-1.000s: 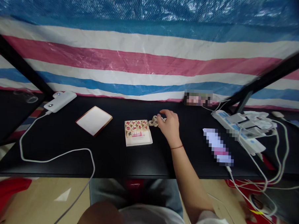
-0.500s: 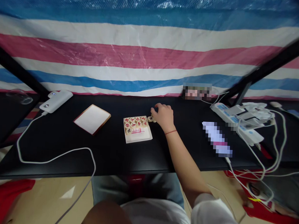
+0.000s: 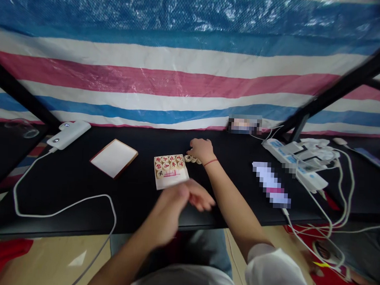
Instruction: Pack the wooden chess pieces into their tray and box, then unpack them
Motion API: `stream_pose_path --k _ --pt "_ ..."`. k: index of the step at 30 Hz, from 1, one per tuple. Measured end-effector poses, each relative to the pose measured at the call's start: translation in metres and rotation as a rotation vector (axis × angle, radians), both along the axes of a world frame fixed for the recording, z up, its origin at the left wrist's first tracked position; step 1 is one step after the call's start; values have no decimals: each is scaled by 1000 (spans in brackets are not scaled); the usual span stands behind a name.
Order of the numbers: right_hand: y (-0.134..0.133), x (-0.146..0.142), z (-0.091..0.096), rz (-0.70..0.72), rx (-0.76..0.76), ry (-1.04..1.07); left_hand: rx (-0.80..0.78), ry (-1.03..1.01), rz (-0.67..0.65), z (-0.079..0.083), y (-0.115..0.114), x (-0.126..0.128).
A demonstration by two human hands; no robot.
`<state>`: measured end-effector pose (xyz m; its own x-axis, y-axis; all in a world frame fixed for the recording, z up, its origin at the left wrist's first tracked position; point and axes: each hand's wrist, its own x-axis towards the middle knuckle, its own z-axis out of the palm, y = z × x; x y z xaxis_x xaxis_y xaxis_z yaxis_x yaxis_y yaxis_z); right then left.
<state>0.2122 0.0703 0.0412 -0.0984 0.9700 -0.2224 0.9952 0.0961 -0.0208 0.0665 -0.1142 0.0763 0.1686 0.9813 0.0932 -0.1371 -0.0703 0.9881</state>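
A small white box lies on the black table, its far half filled with round wooden chess pieces marked in red and black. My right hand rests just right of the box, fingers curled over a few loose pieces on the table. My left hand hovers blurred near the table's front edge, below the box, fingers loosely stretched toward the right with nothing seen in them.
The box's flat lid lies to the left. A white power bank with a long cable sits at far left. A power strip with tangled chargers crowds the right. A striped tarp hangs behind.
My left arm has come up into view from below, over the table's front edge. My right hand has stayed curled over the loose pieces beside the box.
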Motion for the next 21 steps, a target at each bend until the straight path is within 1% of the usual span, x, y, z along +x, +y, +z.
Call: stream_pose_path --k 1,2,3,4,6,7,8,9,11,13,15,17,18,21 --pt "0 -1 2 -8 10 3 56 31 48 -4 12 -3" --pt "-1 -2 3 -28 36 19 100 96 130 -9 25 -8" --pt "-3 -3 5 -53 76 58 149 190 225 -17 37 -14" --pt "-7 -4 6 -71 121 129 213 298 292 -26 49 -21" --pt "-19 -7 7 -53 188 380 349 489 352 -44 66 -35" --pt "-27 -9 6 -14 183 547 396 564 351 -53 72 -40" --pt "-35 -11 4 33 147 728 431 628 333 -60 76 -45" --pt "-44 -14 1 78 79 906 462 680 300 -66 78 -48" --pt "-58 -21 -7 113 -49 1195 511 753 241 -73 78 -53" --pt "-68 -28 -15 101 -136 1375 539 792 212 -75 77 -56" --pt "-72 -32 -21 93 -173 1469 545 806 213 -75 76 -60" --pt "-72 -34 -26 101 -142 1531 537 805 247 -75 73 -64" --pt "-71 -33 -28 98 -91 1562 534 803 278 -76 72 -67" --pt "-67 -30 -34 49 143 1643 548 780 356 -82 65 -71"
